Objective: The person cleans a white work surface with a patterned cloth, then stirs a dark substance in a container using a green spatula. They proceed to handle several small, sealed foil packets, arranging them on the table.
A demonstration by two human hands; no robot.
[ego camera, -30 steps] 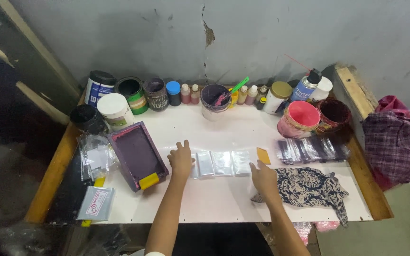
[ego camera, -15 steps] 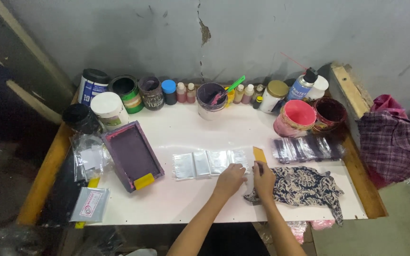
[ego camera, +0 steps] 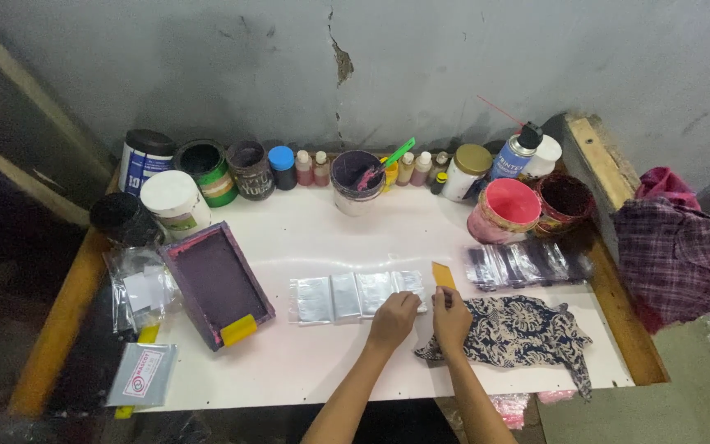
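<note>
White tabletop (ego camera: pixel 322 370) fills the view, wooden edging at its sides, under a cracked grey wall (ego camera: pixel 421 66). Both hands sit side by side at the near middle: left hand (ego camera: pixel 394 319) presses flat-fingered on the right end of a row of clear plastic pouches (ego camera: pixel 347 296), gripping nothing; right hand (ego camera: pixel 451 316) is curled at a small orange card (ego camera: pixel 444 275), though I cannot tell if it truly pinches it. Patterned cloth (ego camera: pixel 527 333) lies just right. Left, a purple tray (ego camera: pixel 217 284). Farther back, paint pots (ego camera: pixel 207 171) and bottles line the wall.

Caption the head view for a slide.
Both hands, left and right, at a row of clear pouches beside patterned cloth.
</note>
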